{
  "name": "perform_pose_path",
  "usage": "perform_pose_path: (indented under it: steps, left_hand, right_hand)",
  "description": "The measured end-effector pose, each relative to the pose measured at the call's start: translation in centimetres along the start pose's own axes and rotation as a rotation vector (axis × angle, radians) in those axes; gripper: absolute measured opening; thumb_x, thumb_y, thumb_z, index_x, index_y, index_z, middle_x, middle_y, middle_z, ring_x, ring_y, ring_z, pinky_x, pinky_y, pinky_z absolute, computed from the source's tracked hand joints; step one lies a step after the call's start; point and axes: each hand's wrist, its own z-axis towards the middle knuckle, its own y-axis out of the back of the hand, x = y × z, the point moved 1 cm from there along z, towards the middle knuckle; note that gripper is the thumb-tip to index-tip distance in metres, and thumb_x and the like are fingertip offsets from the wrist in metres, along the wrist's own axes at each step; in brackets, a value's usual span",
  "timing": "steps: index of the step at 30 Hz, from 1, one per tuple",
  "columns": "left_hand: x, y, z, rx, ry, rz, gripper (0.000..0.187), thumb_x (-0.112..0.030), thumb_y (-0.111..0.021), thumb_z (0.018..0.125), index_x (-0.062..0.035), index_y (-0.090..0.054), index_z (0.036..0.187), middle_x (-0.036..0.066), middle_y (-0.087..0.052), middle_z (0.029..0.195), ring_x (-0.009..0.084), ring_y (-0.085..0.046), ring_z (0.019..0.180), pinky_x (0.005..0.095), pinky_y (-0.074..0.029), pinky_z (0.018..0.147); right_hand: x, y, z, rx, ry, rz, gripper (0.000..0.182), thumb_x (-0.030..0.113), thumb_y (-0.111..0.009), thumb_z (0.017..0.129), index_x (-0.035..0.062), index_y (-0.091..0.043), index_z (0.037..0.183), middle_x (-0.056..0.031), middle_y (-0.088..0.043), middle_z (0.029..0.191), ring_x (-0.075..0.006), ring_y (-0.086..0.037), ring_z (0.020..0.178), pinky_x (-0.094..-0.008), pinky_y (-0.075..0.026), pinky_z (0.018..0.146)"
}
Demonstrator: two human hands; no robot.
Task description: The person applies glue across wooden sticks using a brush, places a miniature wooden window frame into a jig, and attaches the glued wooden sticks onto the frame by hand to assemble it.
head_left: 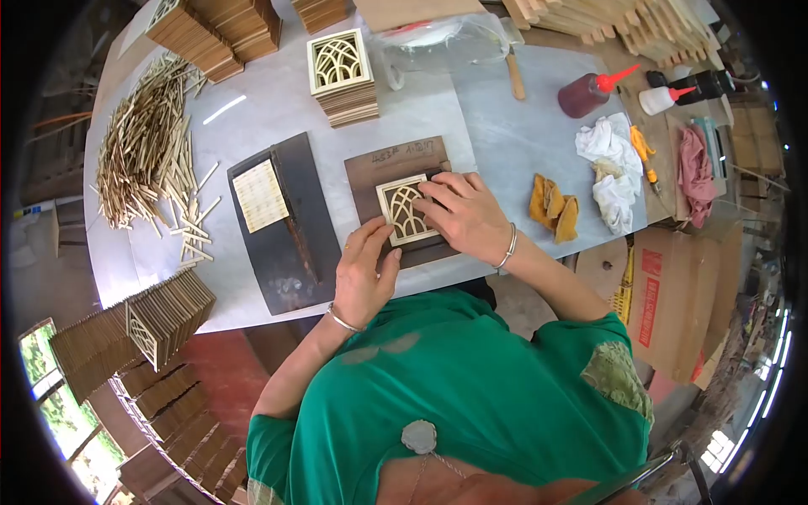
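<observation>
A small pale wooden lattice panel (396, 202) with curved bars inside a square frame lies on a dark brown board (364, 181) with handwriting along its far edge. The fingertips of my left hand (364, 273) touch the panel's near left corner; its fingers are stretched out and the thumb stands apart. My right hand (465, 217) reaches over the panel's right side, with bent fingers on the frame and part of the lattice. Its thumb is hidden, and so is the panel's right edge. Left of the board lies a dark slab (295, 181) carrying a pale yellow strip-marked piece (260, 196).
Loose thin sticks (147, 143) pile up at the left. A panel stack (341, 80) stands at the back, another stack (172, 311) at the near left. Rightward are tan cloth pieces (553, 208), white rags (610, 160), a red-tipped bottle (585, 95) and a wooden handle (515, 76).
</observation>
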Motion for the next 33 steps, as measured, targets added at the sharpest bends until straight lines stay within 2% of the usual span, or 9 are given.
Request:
perform_pose_path:
  steps: [6, 9, 13, 16, 18, 21, 24, 29, 33]
  left_hand:
    - [-2.1, -1.2, 1.2, 0.027, 0.106, -0.075, 0.033, -0.001, -0.066, 0.081, 0.0020, -0.063, 0.113, 0.020, -0.058, 0.116, 0.0351, -0.061, 0.100, 0.0391, -0.052, 0.084]
    - [-1.7, -1.0, 1.6, 0.041, 0.059, -0.007, 0.031, 0.000, -0.065, 0.081, 0.0003, -0.063, 0.112, 0.017, -0.060, 0.115, 0.0323, -0.063, 0.100, 0.0363, -0.053, 0.083]
    - [-1.5, -1.0, 2.0, 0.006, 0.045, -0.004, 0.025, -0.001, -0.063, 0.081, 0.0003, -0.063, 0.106, 0.017, -0.060, 0.110, 0.0347, -0.061, 0.097, 0.0397, -0.051, 0.083]
    - [-1.0, -1.3, 1.8, -0.050, 0.099, -0.118, 0.019, -0.001, -0.063, 0.081, -0.0002, -0.063, 0.100, 0.017, -0.061, 0.105, 0.0344, -0.062, 0.094, 0.0395, -0.051, 0.080]
    - [-0.7, -1.1, 2.1, -0.106, 0.057, -0.133, 0.011, -0.001, -0.064, 0.081, -0.0009, -0.063, 0.092, 0.014, -0.062, 0.100, 0.0315, -0.063, 0.086, 0.0377, -0.052, 0.074]
    - [0.0, 0.2, 2.2, -0.027, 0.164, -0.288, 0.011, -0.002, -0.065, 0.084, 0.0014, -0.065, 0.094, 0.013, -0.066, 0.102, 0.0244, -0.065, 0.081, 0.0310, -0.052, 0.069]
    - [2.1, 2.4, 0.9, -0.208, 0.022, -0.140, 0.013, -0.001, -0.067, 0.081, -0.0001, -0.066, 0.094, 0.012, -0.066, 0.101, 0.0257, -0.065, 0.087, 0.0326, -0.053, 0.073]
    - [8.4, 9.1, -2.0, -0.445, 0.006, 0.197, 0.015, -0.001, -0.069, 0.078, -0.0041, -0.063, 0.091, 0.011, -0.061, 0.092, 0.0303, -0.059, 0.087, 0.0384, -0.049, 0.076]
    - [13.6, 11.9, -2.6, -0.456, -0.063, 0.368, 0.018, -0.002, -0.071, 0.075, -0.0049, -0.062, 0.091, 0.009, -0.058, 0.090, 0.0299, -0.056, 0.081, 0.0382, -0.045, 0.072]
  right_hand:
    - [-1.5, 0.7, -1.2, -0.048, -0.067, 0.089, 0.031, 0.015, -0.075, 0.074, 0.0115, -0.068, 0.104, 0.0000, -0.060, 0.114, -0.0211, -0.053, 0.107, -0.0354, -0.042, 0.083]
    - [-1.7, 0.5, -1.3, -0.071, -0.083, 0.123, 0.030, 0.015, -0.075, 0.074, 0.0116, -0.068, 0.103, 0.0004, -0.061, 0.114, -0.0211, -0.054, 0.106, -0.0360, -0.042, 0.083]
    - [-1.8, 0.9, -0.9, -0.067, -0.113, 0.215, 0.028, 0.014, -0.074, 0.075, 0.0104, -0.068, 0.102, -0.0004, -0.061, 0.114, -0.0224, -0.054, 0.107, -0.0369, -0.042, 0.083]
    - [-1.7, 1.7, 0.0, -0.082, -0.138, 0.244, 0.025, 0.011, -0.071, 0.077, 0.0072, -0.067, 0.101, -0.0029, -0.065, 0.107, -0.0234, -0.057, 0.102, -0.0375, -0.042, 0.083]
    - [-1.2, 2.1, 1.2, -0.113, -0.133, 0.254, 0.018, 0.009, -0.070, 0.078, 0.0073, -0.066, 0.095, -0.0025, -0.065, 0.093, -0.0224, -0.058, 0.088, -0.0363, -0.042, 0.076]
    - [0.4, 2.1, 4.0, -0.155, -0.128, 0.275, 0.009, 0.011, -0.070, 0.078, 0.0089, -0.064, 0.085, -0.0019, -0.062, 0.078, -0.0219, -0.059, 0.074, -0.0350, -0.042, 0.068]
    - [2.5, 0.9, 7.6, -0.169, -0.067, 0.353, 0.011, 0.012, -0.072, 0.078, 0.0084, -0.061, 0.076, -0.0022, -0.060, 0.068, -0.0231, -0.057, 0.059, -0.0342, -0.043, 0.060]
    - [5.6, -3.7, 12.9, -0.003, -0.080, 0.353, 0.020, 0.022, -0.069, 0.081, 0.0092, -0.059, 0.071, -0.0048, -0.060, 0.065, -0.0256, -0.060, 0.061, -0.0378, -0.046, 0.057]
    - [6.7, -7.0, 16.0, 0.158, -0.128, 0.303, 0.023, 0.028, -0.066, 0.083, 0.0098, -0.059, 0.070, -0.0056, -0.061, 0.066, -0.0259, -0.062, 0.062, -0.0402, -0.048, 0.055]
